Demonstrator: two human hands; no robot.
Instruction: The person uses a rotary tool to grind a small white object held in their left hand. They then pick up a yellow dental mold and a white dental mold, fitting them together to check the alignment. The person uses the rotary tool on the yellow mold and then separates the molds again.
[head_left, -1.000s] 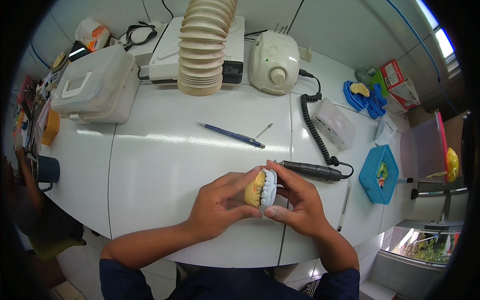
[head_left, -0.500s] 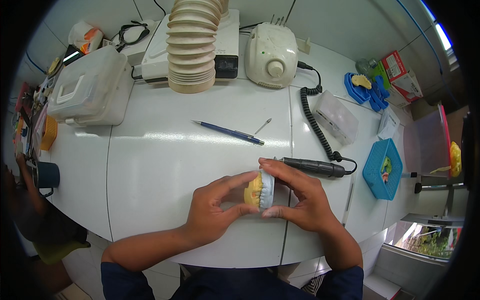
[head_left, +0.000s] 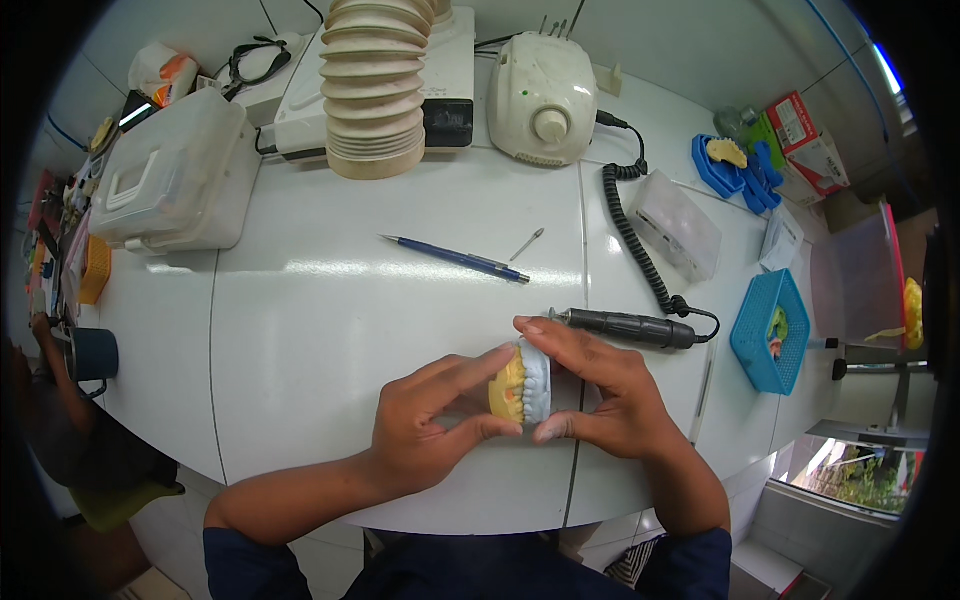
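Between my hands, just above the white table, two dental casts are pressed together with their teeth meeting. My left hand [head_left: 430,415] grips the yellow dental cast [head_left: 507,390], thumb below and fingers above. The pale blue dental cast [head_left: 537,385] is held the same way by my right hand [head_left: 610,395]. My palms hide the outer sides of both casts. Just beyond my right fingers lies a black rotary handpiece [head_left: 630,327] with a small tip on its left end. Farther off are a blue mechanical pencil [head_left: 455,259] and a thin metal bur [head_left: 527,244].
A handpiece control box [head_left: 543,100] and a ribbed suction hose [head_left: 375,95] stand at the back. A coiled cord [head_left: 630,235] runs beside a clear box [head_left: 676,225]. At right is a blue basket [head_left: 770,335]; at left, a white case [head_left: 175,175]. A person [head_left: 80,410] sits far left.
The casts have turned slightly in my hands, so more of the tooth rows faces up. My right thumb has shifted a little to the right. The whole view has moved slightly.
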